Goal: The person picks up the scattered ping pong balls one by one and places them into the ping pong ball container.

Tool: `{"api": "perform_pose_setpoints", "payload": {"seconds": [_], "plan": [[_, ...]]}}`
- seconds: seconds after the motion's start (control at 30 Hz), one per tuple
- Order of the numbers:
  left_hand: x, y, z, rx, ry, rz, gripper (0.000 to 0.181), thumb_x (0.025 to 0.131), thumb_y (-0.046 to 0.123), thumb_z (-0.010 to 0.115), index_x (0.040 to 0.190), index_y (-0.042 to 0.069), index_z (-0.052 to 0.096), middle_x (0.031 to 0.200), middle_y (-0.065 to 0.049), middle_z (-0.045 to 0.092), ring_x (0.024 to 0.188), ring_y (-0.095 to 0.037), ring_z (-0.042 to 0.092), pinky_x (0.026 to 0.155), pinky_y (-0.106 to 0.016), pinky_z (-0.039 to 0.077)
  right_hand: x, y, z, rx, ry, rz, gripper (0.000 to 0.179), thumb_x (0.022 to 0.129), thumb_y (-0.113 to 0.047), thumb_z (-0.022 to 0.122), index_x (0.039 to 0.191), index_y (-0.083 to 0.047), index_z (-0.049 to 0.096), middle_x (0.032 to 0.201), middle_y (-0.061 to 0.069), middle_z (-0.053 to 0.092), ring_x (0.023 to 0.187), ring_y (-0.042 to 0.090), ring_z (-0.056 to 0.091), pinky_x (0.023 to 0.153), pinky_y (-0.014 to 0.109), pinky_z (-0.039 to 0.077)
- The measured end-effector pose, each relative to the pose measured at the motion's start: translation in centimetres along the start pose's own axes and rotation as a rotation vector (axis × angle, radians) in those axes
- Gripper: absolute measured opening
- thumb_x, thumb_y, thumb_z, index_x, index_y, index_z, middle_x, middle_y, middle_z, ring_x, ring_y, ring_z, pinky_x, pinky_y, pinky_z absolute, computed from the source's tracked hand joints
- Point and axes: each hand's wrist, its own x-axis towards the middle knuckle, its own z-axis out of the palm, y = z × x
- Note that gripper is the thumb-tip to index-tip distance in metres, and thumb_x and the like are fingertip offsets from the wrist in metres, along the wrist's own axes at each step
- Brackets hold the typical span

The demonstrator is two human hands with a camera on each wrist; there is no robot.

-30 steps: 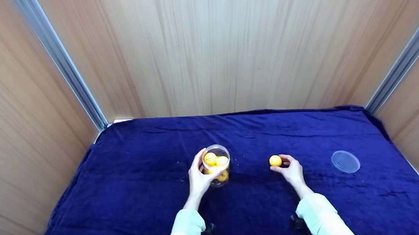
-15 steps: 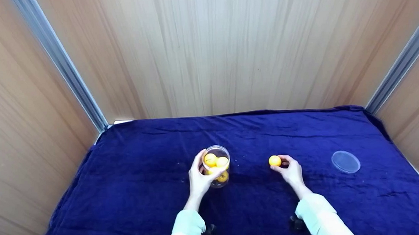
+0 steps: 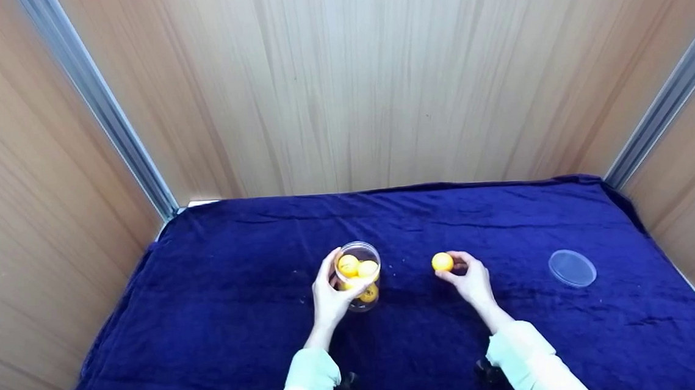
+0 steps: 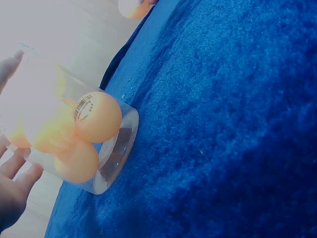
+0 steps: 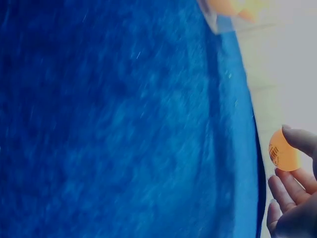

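Observation:
A clear plastic jar [image 3: 362,306] stands upright on the cloth with several orange ping-pong balls [image 4: 98,117] inside and its top uncovered. My left hand [image 3: 329,299] is wrapped round the jar's upper part, thumb on the near side and fingers behind. To the right of the jar, my right hand [image 3: 473,281] pinches one orange ping-pong ball [image 3: 442,262] between thumb and fingertips. That ball carries dark print [image 5: 275,154] in the right wrist view. Glare washes out the upper part of the jar in the left wrist view.
A round clear lid [image 3: 573,268] lies flat on the cloth at the right. Dark blue velvety cloth [image 3: 222,326] covers the table. Wood-grain panels [image 3: 364,83] with metal corner posts [image 3: 103,108] enclose the back and both sides.
My right hand has moved left and slightly away from me with the ping-pong ball, closer to the jar. The left hand and the jar have stayed in place.

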Motion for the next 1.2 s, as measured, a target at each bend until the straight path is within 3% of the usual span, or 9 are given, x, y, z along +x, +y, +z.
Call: {"api": "perform_pose_setpoints", "payload": {"seconds": [0.27,0.5,0.73,0.97,1.2], "plan": [[0.0,-0.2,-0.1,0.027,-0.003,0.017,0.075,0.056,0.000,0.081,0.122,-0.008,0.045,0.118,-0.026,0.050,0.110,-0.038,0.046,0.088,-0.047,0.040,-0.4,-3.1,1.0,0.077,-0.044,-0.053,0.041,0.063,-0.012,0.079,0.100,-0.002,0.064,0.084,0.010,0.065,0.078,0.023,0.060,0.059,0.022,0.042],[0.0,-0.1,0.0,0.010,0.001,0.007,0.075,0.057,0.001,0.081,0.122,-0.007,0.045,0.119,-0.025,0.050,0.109,-0.038,0.046,0.087,-0.048,0.040,-1.1,-5.6,1.9,0.110,-0.086,-0.119,0.041,0.064,-0.016,0.079,0.101,-0.004,0.064,0.087,0.006,0.066,0.078,0.018,0.059,0.063,0.031,0.041],[0.0,-0.1,0.0,0.016,0.004,0.025,0.074,0.058,0.000,0.080,0.122,-0.008,0.044,0.119,-0.025,0.050,0.109,-0.038,0.046,0.087,-0.049,0.039,-1.6,-8.0,2.9,0.165,-0.127,-0.174,0.041,0.064,-0.019,0.078,0.101,-0.007,0.065,0.086,0.003,0.065,0.078,0.014,0.058,0.063,0.028,0.038],[0.0,0.0,-0.1,-0.001,-0.008,0.015,0.074,0.058,-0.001,0.080,0.122,-0.009,0.044,0.119,-0.026,0.049,0.110,-0.038,0.046,0.088,-0.048,0.039,-2.0,-10.1,4.2,0.184,-0.162,-0.205,0.041,0.065,-0.018,0.078,0.102,-0.005,0.064,0.086,0.004,0.065,0.080,0.022,0.059,0.064,0.027,0.037],[0.0,-0.1,0.0,0.007,-0.019,0.019,0.074,0.058,0.000,0.080,0.122,-0.009,0.044,0.118,-0.026,0.050,0.108,-0.038,0.047,0.087,-0.048,0.040,-3.3,-13.7,4.3,0.222,-0.195,-0.234,0.038,0.067,-0.005,0.075,0.100,0.006,0.062,0.082,0.017,0.064,0.077,0.034,0.058,0.060,0.022,0.038]]}}
